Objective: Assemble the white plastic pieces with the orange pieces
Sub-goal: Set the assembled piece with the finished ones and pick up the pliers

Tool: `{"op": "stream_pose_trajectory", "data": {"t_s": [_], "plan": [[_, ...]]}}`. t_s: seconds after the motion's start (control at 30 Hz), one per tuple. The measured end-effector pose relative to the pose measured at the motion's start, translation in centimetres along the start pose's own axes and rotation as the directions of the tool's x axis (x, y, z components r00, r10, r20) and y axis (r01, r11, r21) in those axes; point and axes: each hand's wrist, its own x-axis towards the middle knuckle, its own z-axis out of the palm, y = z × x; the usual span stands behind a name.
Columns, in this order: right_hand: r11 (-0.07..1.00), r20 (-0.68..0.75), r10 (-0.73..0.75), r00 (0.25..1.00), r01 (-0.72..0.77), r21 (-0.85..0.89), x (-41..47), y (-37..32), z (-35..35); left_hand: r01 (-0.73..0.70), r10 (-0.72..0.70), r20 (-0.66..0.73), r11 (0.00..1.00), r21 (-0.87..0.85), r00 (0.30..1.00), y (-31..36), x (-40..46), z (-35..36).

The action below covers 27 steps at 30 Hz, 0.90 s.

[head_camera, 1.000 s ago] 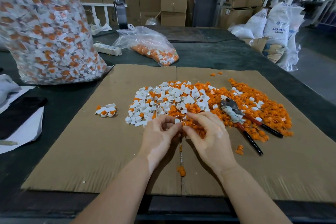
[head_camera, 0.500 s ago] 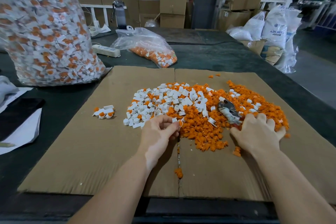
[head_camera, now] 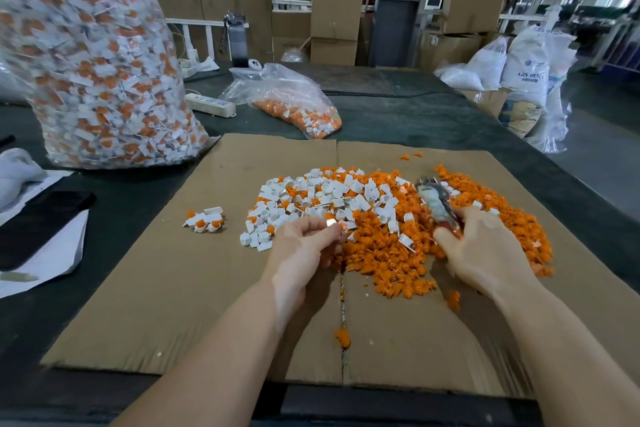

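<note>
Plastic this small looks light, stiff and slick, so I pinch its sides. My left hand (head_camera: 304, 246) pinches a white piece (head_camera: 333, 224) at the pile's (head_camera: 398, 218) near edge; my right hand (head_camera: 485, 250) grips pliers (head_camera: 437, 203) over the pile's right half.

Matt brown cardboard sheet (head_camera: 173, 288) under everything. White plastic pieces (head_camera: 311, 198) and orange pieces (head_camera: 391, 263) look smooth, slightly glossy. Pliers (head_camera: 434, 199) just past the right fingertips: shiny bare metal. Bags (head_camera: 93, 62) are crinkly clear plastic.
</note>
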Motion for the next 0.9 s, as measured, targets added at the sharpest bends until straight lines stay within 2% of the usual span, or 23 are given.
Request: {"op": "stream_pose_trajectory", "data": {"t_s": [0.1,0.17,0.23,0.33,0.53,0.67,0.73,0.9], "plan": [[0.977,0.082,-0.164,0.983,0.15,0.153,-1.3,-2.3,-1.4,0.042,-0.04,0.017,0.993,-0.11,0.999,1.2,0.4,0.3],[0.93,0.252,-0.231,0.94,0.138,0.34,-2.2,-4.0,-2.1,0.082,-0.078,0.026,0.982,-0.171,0.997,1.9,0.7,0.5],[0.891,0.375,-0.281,0.883,0.095,0.445,-2.9,-5.0,-2.2,0.118,-0.114,0.027,0.965,-0.233,0.993,2.4,0.9,0.5],[0.877,0.461,-0.281,0.841,0.031,0.479,-3.3,-5.6,-2.0,0.149,-0.156,-0.002,0.947,-0.283,0.988,2.7,1.0,0.3],[0.853,0.561,-0.254,0.788,-0.091,0.514,-3.4,-6.0,-1.5,0.159,-0.184,-0.092,0.96,-0.229,0.979,2.6,1.1,0.0],[0.802,0.627,-0.241,0.74,-0.213,0.559,-3.4,-6.2,-1.3,0.183,-0.222,-0.123,0.946,-0.267,0.967,2.6,1.1,0.0],[0.817,0.627,-0.237,0.742,-0.197,0.542,-3.4,-6.3,-1.3,0.184,-0.23,-0.145,0.943,-0.279,0.962,2.6,1.1,0.0],[0.899,0.558,-0.219,0.8,-0.058,0.435,-3.3,-6.8,-1.2,0.152,-0.218,-0.176,0.934,-0.324,0.96,2.9,0.9,0.5]]}}
